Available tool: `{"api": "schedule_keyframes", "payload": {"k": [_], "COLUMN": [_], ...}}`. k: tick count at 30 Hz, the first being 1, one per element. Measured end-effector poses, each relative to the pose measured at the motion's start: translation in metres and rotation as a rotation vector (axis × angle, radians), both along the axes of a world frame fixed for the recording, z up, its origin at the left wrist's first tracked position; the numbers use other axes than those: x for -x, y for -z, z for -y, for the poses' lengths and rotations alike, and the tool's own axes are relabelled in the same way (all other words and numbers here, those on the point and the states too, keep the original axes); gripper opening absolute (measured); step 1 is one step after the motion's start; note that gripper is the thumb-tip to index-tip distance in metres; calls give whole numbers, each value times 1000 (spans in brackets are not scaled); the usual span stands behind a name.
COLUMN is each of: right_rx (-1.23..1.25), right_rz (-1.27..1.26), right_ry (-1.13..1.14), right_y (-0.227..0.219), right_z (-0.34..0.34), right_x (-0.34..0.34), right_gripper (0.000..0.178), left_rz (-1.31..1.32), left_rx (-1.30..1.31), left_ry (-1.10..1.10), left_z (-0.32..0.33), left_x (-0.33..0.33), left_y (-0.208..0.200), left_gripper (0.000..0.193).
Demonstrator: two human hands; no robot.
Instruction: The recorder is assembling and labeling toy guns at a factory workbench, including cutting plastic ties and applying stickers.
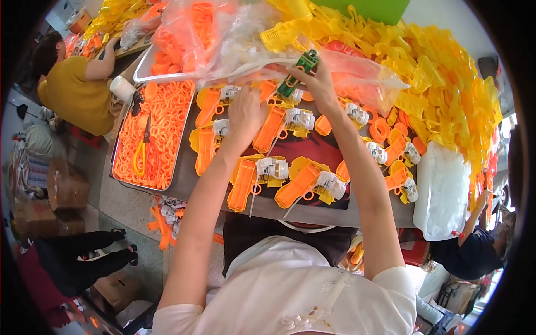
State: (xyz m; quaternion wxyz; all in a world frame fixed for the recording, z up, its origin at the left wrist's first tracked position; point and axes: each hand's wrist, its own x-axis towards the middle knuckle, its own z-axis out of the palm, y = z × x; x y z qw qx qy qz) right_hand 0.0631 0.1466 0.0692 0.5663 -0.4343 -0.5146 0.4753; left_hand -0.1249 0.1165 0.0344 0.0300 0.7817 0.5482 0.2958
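My right hand [321, 84] grips a green and black hand tool [298, 72], held slanting over the far row of parts. Its lower end is close to a white-and-orange assembly [290, 96]; whether they touch I cannot tell. Beside it on the left, my left hand [247, 114] is curled low over the table, its fingertips mostly hidden. Several similar toy assemblies lie around both hands, each a yellow shell with an orange piece and a white unit, such as the near one [243, 184] and its neighbour [301, 184].
Left stands a tray of orange rings [162, 117] with yellow-handled pliers [140, 153] on top. Yellow plastic parts [441, 72] heap up behind and right. A white tub [444, 190] holds clear-looking pieces. Plastic bags [245, 47] lie at the back. Other people work at both sides.
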Motion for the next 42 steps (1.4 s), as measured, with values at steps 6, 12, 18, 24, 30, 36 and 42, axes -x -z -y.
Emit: {"api": "schedule_keyframes", "payload": {"k": [6, 12, 18, 24, 30, 36, 42], "right_rx": [-282, -184, -167, -200, -170, -266, -350], "right_rz": [277, 374, 471, 524, 592, 598, 287], "right_ry": [187, 215, 165, 188, 185, 205, 220], "right_y": [14, 29, 12, 17, 11, 15, 2], "right_z": [-36, -64, -50, -53, -49, -48, -12], "right_x": [18, 12, 23, 17, 18, 26, 26], "right_gripper": [44, 39, 45, 44, 45, 51, 41], "left_rz": [3, -70, -91, -123, -128, -138, 276], "left_rx": [119, 314, 328, 306, 285, 292, -65], "left_ry": [46, -17, -11, 2, -19, -55, -41], "left_z": [-42, -38, -33, -33, -33, -30, 22], "left_x": [-6, -13, -9, -15, -18, -8, 67], "left_y": [2, -9, -15, -16, -11, -10, -38], "left_gripper": [31, 35, 33, 34, 31, 24, 31]}}
